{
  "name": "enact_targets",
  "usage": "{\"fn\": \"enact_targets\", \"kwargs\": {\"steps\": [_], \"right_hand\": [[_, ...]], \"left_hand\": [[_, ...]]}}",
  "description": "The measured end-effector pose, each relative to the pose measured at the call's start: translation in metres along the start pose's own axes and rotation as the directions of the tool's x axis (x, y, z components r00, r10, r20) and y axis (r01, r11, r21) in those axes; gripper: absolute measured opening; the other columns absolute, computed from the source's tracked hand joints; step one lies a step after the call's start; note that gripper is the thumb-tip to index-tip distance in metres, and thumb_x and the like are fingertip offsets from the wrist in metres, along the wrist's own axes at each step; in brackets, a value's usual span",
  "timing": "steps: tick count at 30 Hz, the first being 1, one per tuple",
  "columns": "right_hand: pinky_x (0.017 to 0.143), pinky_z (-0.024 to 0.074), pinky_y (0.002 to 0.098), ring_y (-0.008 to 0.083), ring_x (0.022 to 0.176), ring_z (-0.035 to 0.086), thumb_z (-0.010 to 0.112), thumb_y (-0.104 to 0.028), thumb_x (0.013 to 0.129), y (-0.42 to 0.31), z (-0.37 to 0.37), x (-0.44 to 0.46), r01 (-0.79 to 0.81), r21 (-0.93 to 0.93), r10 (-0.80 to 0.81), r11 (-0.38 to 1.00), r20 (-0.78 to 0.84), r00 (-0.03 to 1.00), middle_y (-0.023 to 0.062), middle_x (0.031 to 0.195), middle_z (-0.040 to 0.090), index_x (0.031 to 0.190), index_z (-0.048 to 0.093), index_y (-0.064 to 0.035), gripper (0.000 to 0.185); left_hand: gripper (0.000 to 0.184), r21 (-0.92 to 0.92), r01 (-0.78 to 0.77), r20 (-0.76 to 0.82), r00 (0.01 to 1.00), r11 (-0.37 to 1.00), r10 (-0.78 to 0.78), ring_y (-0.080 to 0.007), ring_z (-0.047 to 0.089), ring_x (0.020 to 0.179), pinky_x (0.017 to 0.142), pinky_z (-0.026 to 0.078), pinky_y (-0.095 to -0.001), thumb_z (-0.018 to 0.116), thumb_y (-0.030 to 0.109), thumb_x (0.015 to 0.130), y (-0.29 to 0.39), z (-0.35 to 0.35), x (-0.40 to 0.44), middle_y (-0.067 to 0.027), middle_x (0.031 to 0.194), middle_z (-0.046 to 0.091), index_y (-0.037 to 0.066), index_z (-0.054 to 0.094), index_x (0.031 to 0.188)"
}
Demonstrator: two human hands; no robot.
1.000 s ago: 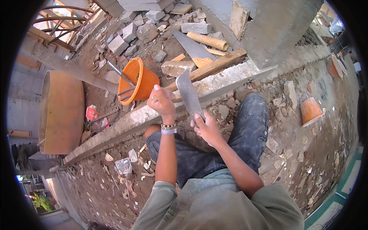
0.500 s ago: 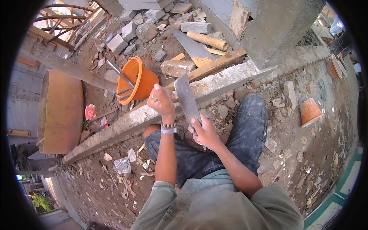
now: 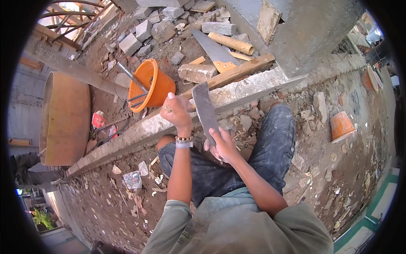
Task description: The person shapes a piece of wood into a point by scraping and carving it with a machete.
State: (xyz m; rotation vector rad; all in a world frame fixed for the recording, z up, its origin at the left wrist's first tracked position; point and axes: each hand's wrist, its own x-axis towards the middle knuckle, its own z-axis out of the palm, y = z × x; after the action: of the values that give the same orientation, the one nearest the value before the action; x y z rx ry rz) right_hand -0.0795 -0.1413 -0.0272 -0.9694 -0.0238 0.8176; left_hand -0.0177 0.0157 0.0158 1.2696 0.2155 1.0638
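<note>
My left hand (image 3: 176, 111) is wrapped round a short wooden stick (image 3: 168, 109), mostly hidden in the fist. My right hand (image 3: 222, 145) grips a machete (image 3: 203, 103) low down, with its wide grey blade pointing up and away from me. The blade stands just right of my left fist, close to the stick's end; whether they touch I cannot tell. Both hands are above my lap, near a low concrete beam (image 3: 249, 88). Beyond the left hand stands an orange bucket (image 3: 163, 86) with metal tools in it.
Past the beam lie a handsaw (image 3: 213, 51), a bamboo piece (image 3: 231, 43), a wooden plank (image 3: 243, 73) and broken blocks (image 3: 130, 45). A concrete column (image 3: 315, 34) rises at the upper right. An orange pot (image 3: 341, 125) lies right; a curved brown sheet (image 3: 66, 120) stands left.
The machete has turned slightly, so its blade face looks darker. My left hand keeps its hold on the stick, and the view has shifted a little.
</note>
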Motion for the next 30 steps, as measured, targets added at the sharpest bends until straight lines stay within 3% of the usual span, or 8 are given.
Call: {"fn": "enact_targets", "kwargs": {"steps": [7, 10, 15, 21, 25, 26, 29, 30], "right_hand": [[0.03, 0.0296, 0.0243, 0.0077, 0.033, 0.038, 0.044, -0.033, 0.107, 0.003, 0.007, 0.012, -0.016, -0.056, 0.014, 0.998, -0.038, 0.999, 0.0084, 0.064, 0.058, 0.104, 0.047, -0.0031, 0.03], [0.03, 0.0298, 0.0245, 0.0078, 0.033, 0.038, 0.045, -0.033, 0.107, -0.007, 0.01, 0.026, -0.018, -0.006, 0.018, 1.0, -0.035, 0.999, 0.0068, 0.063, 0.056, 0.103, 0.047, -0.0035, 0.03], [0.033, 0.0304, 0.0253, 0.0077, 0.036, 0.038, 0.045, -0.032, 0.107, -0.002, 0.024, 0.019, -0.007, -0.031, 0.007, 1.0, -0.011, 1.0, 0.0056, 0.062, 0.056, 0.103, 0.049, -0.0035, 0.029], [0.032, 0.0273, 0.0248, 0.0071, 0.036, 0.037, 0.047, -0.031, 0.107, 0.005, 0.023, 0.008, 0.163, -0.186, -0.201, 0.969, -0.209, 0.957, 0.0042, 0.061, 0.054, 0.107, 0.049, -0.006, 0.025], [0.044, 0.036, 0.0262, 0.0079, 0.05, 0.05, 0.046, -0.028, 0.106, -0.007, 0.016, 0.003, 0.09, -0.323, -0.163, 0.942, -0.208, 0.964, 0.0028, 0.062, 0.057, 0.104, 0.054, -0.001, 0.029], [0.048, 0.0396, 0.0281, 0.0098, 0.051, 0.051, 0.046, -0.029, 0.106, 0.0, 0.012, 0.002, 0.111, -0.415, -0.2, 0.903, -0.177, 0.964, 0.0026, 0.061, 0.058, 0.103, 0.055, -0.0006, 0.03], [0.051, 0.042, 0.0299, 0.0115, 0.052, 0.053, 0.046, -0.028, 0.105, 0.0, 0.011, -0.003, 0.06, -0.425, -0.158, 0.903, -0.2, 0.967, 0.0033, 0.06, 0.059, 0.102, 0.055, 0.0005, 0.03], [0.053, 0.0431, 0.0309, 0.0127, 0.051, 0.054, 0.047, -0.028, 0.105, 0.003, 0.01, -0.001, 0.127, -0.463, -0.229, 0.877, -0.172, 0.958, 0.0044, 0.06, 0.059, 0.101, 0.055, 0.0015, 0.031]], "left_hand": [[0.051, -0.133, 0.038, 0.013, 0.999, 0.99, -0.037, -0.0128, 0.038, 0.039, 0.041, 0.035, -0.0298, 0.047, 0.024, 0.105, -0.002, -0.019, 0.003, -0.0029, 0.047, 0.04, 0.008, 0.037, 0.058], [0.051, -0.007, 0.012, -0.004, 1.0, 1.0, -0.012, -0.0144, 0.036, 0.039, 0.041, 0.035, -0.0306, 0.047, 0.023, 0.103, 0.005, -0.009, -0.006, -0.0031, 0.046, 0.036, 0.011, 0.032, 0.057], [0.049, -0.052, 0.02, -0.079, 0.997, 0.998, -0.024, -0.0138, 0.037, 0.038, 0.04, 0.034, -0.0301, 0.047, 0.023, 0.103, 0.003, -0.013, 0.0, -0.0026, 0.046, 0.036, 0.01, 0.034, 0.057], [0.049, -0.008, 0.007, -0.036, 0.999, 1.0, -0.007, -0.0136, 0.037, 0.038, 0.04, 0.035, -0.0292, 0.049, 0.024, 0.103, 0.002, -0.008, -0.003, -0.0026, 0.046, 0.037, 0.009, 0.036, 0.058], [0.05, -0.021, 0.019, -0.004, 1.0, 1.0, -0.019, -0.0134, 0.039, 0.039, 0.041, 0.036, -0.0292, 0.049, 0.025, 0.103, 0.001, -0.005, -0.001, -0.0031, 0.047, 0.039, 0.009, 0.038, 0.058], [0.05, -0.006, 0.021, -0.005, 1.0, 1.0, -0.021, -0.0133, 0.039, 0.039, 0.041, 0.037, -0.0292, 0.049, 0.025, 0.104, 0.0, -0.004, -0.001, -0.0032, 0.047, 0.039, 0.009, 0.038, 0.058], [0.049, 0.016, 0.031, -0.001, 1.0, 0.999, -0.031, -0.0131, 0.041, 0.04, 0.041, 0.038, -0.0293, 0.049, 0.025, 0.104, 0.002, -0.004, -0.002, -0.0035, 0.047, 0.04, 0.008, 0.039, 0.059], [0.049, 0.009, 0.033, 0.004, 0.999, 0.999, -0.033, -0.0131, 0.041, 0.04, 0.041, 0.038, -0.0293, 0.049, 0.025, 0.104, 0.001, -0.004, -0.001, -0.0035, 0.048, 0.041, 0.008, 0.039, 0.059]]}}
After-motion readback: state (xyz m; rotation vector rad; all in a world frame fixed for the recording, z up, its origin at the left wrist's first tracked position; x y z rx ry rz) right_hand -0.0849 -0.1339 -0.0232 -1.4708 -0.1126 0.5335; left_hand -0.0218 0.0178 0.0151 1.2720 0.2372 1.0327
